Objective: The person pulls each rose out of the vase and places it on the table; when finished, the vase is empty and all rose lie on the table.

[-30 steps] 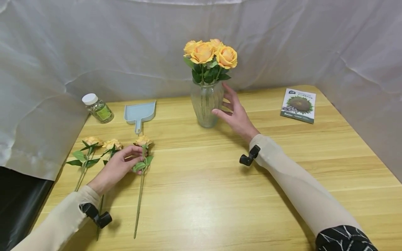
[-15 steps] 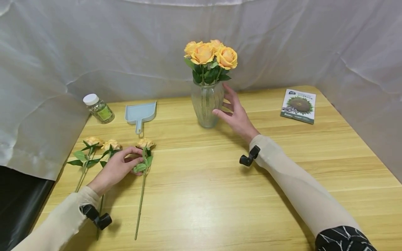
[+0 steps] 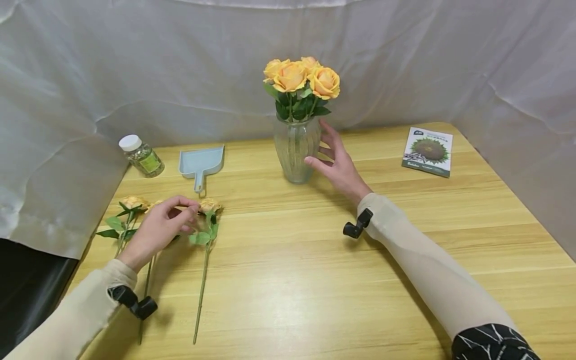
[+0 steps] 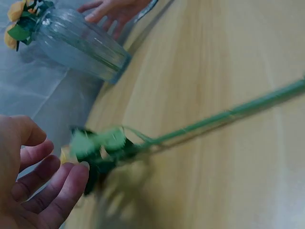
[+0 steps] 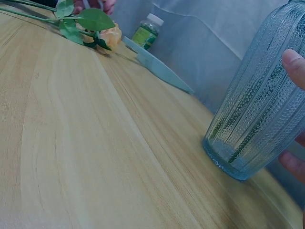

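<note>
A ribbed clear glass vase [image 3: 294, 152] stands upright at the back of the table, holding several yellow roses [image 3: 290, 76]. My right hand [image 3: 343, 170] holds its right side, thumb in front and fingers reaching behind. At the left, my left hand [image 3: 157, 226] hovers just beside a single yellow rose [image 3: 203, 285] lying on the table; nothing is gripped in its loosely bent fingers. Two more roses lie further left: one rose [image 3: 133, 202] shows its bloom, while the other is mostly hidden under the left hand, its stem [image 3: 147, 285] showing.
A light blue dustpan [image 3: 200, 161] lies behind the loose roses. Left of it, a white-capped jar [image 3: 143, 156] leans or stands tilted in view near the back corner. A sunflower seed packet [image 3: 427, 151] lies at the back right. Grey cloth [image 3: 382, 60] hangs behind the table.
My left hand has let go of the nearest rose and drawn back to the left. That rose shifted slightly right earlier and now lies still. My right hand stays at the vase.
</note>
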`<state>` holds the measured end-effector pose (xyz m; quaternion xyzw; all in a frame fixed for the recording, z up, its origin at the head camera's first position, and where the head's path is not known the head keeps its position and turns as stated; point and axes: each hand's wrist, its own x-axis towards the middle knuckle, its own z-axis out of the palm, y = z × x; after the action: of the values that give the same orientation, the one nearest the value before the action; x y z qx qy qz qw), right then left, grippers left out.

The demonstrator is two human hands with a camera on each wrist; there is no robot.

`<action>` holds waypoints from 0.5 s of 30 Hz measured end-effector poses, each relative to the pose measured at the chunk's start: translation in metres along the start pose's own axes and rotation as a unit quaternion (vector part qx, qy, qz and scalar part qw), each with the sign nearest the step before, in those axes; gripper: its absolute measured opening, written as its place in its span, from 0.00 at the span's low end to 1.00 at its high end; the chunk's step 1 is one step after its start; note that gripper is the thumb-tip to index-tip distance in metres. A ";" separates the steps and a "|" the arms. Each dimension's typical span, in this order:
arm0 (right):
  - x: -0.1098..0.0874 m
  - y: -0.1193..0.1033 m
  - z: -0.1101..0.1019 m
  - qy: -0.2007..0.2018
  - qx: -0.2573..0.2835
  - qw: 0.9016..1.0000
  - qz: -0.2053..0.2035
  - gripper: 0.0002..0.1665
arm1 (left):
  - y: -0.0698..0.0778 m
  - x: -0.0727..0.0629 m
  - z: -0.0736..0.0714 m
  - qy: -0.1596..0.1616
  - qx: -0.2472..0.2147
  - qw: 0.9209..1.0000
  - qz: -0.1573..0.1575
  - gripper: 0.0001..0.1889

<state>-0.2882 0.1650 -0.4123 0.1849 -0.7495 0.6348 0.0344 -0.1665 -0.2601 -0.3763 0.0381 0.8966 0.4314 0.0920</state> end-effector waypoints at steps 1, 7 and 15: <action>0.000 0.000 0.000 0.000 0.000 1.000 0.000 0.55 | 0.002 0.001 -0.001 0.001 0.000 1.000 0.004 0.23; 0.000 0.000 0.000 0.001 -0.003 1.000 0.000 0.54 | 0.024 0.015 -0.007 0.016 0.029 0.999 0.028 0.26; 0.000 0.000 0.000 0.003 -0.004 1.000 0.003 0.55 | 0.068 0.055 -0.004 0.041 -0.028 0.995 0.092 0.23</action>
<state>-0.2883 0.1651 -0.4123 0.1803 -0.7525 0.6324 0.0355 -0.2217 -0.2122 -0.3282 0.0997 0.8798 0.4645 0.0160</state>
